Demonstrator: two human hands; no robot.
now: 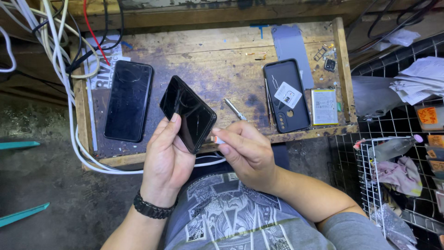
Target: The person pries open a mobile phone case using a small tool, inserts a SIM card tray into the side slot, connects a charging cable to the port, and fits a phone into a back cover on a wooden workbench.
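tool tip (pixel 216 139) hidden behind phone (pixel 188 113)

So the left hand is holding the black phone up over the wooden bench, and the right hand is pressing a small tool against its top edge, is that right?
Not quite. The head view shows the left hand holding the black phone over the wooden bench, but the right hand presses the small tool against the phone's lower edge, the end nearest the person, not its top edge.
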